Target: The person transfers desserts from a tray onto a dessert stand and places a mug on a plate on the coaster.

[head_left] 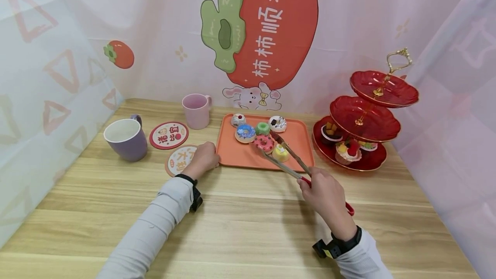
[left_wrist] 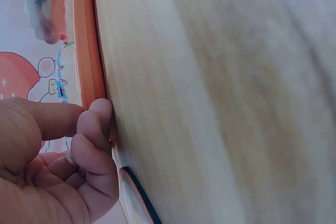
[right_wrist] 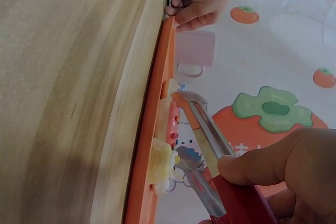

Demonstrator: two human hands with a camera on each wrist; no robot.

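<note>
Here, hands (head_left: pixel 203 157) (head_left: pixel 323 190) hold a tray (head_left: pixel 232 152) and metal tongs (head_left: pixel 284 167).

Head feed: I read 柿柿顺利 running up the red persimmon (head_left: pixel 296 25) on the backdrop (head_left: pixel 155 20). Red-rimmed coaster (head_left: pixel 169 136), orange-rimmed coaster (head_left: pixel 180 160): Chinese characters, not fully legible to me.

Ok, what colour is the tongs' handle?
The tongs' handle is red; it shows best in the right wrist view.
</note>
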